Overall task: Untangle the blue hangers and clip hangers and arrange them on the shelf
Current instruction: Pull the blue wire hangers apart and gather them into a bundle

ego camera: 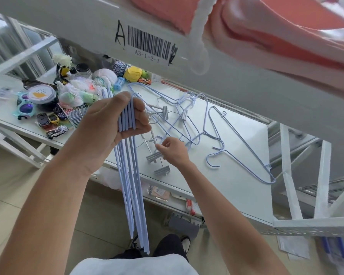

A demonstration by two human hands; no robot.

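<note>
The left hand (115, 118) has its grip clamped round a bundle of blue hangers (130, 175), fingers and thumb curled about the gathered rods near their upper end; the rods hang down toward the floor past the near edge of the shelf (236, 175), and their far ends are hidden behind the hand. The right hand (172, 150) reaches over the shelf, its fingertips pinching the metal rod of a clip hanger (157, 155) whose grey clips lie just beside the hand. A second grey clip bar (162, 170) lies a little nearer on the shelf.

Farther right on the white shelf lies the tangle of blue hangers (183, 114), wire loops and hooks crossing one another with grey clips caught among them; which hook belongs to which hanger cannot be told. One blue hanger (244, 143) lies apart at the right, its hook turned toward the near side.

At the far left of the shelf sits a heap of small goods: toy cars (54, 124), toy sunglasses (25, 106), a round lidded tub (41, 94) and thin plastic bags (72, 93) holding things too blurred to name. A shelf beam with a barcode label (149, 43) crosses the top, and pink fabric (276, 28) is cut off at the upper right. Items on the lower shelf are mostly hidden.
</note>
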